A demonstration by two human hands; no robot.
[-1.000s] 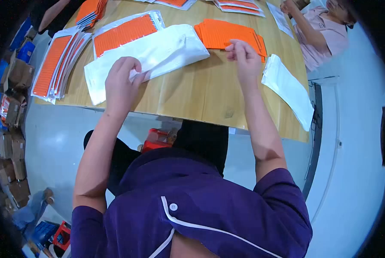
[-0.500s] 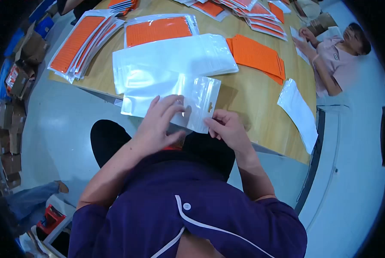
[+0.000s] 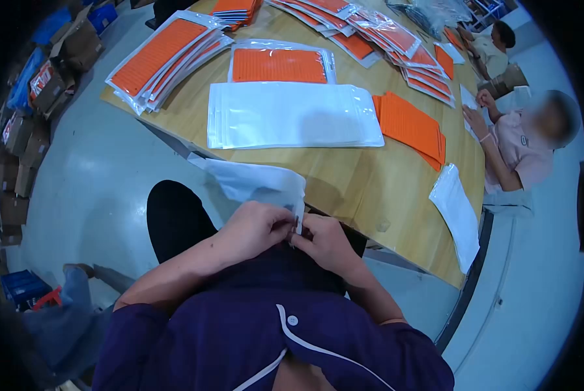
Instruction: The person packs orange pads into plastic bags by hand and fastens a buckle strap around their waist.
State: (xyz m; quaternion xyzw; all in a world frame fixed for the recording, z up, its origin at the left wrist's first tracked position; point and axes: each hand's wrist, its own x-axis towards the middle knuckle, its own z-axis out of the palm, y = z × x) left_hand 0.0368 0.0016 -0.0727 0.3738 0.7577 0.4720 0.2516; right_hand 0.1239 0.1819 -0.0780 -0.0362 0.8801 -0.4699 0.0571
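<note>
Close to my body, past the table's front edge, a white plastic bag [image 3: 259,181] is pinched at its right end by both hands. My left hand [image 3: 262,228] and my right hand [image 3: 326,241] nearly touch, fingers closed on the bag's edge. Just beyond lies a stack of white bags [image 3: 292,117] on the wooden table [image 3: 350,179]. Right of that stack is a fanned pile of orange sheets [image 3: 409,127]. Behind it sits a clear-fronted bag with orange sheets inside [image 3: 279,65].
Filled orange packs [image 3: 165,58] are stacked at the left, with more packs [image 3: 396,45] at the back. Another white bag pile [image 3: 456,212] lies at the right edge. A person in pink [image 3: 523,140] works at the right side; cardboard boxes [image 3: 77,42] line the left.
My right hand came from near the orange sheets to the bag. The bag has been drawn off the stack towards my body, and both hands now pinch its right end.
</note>
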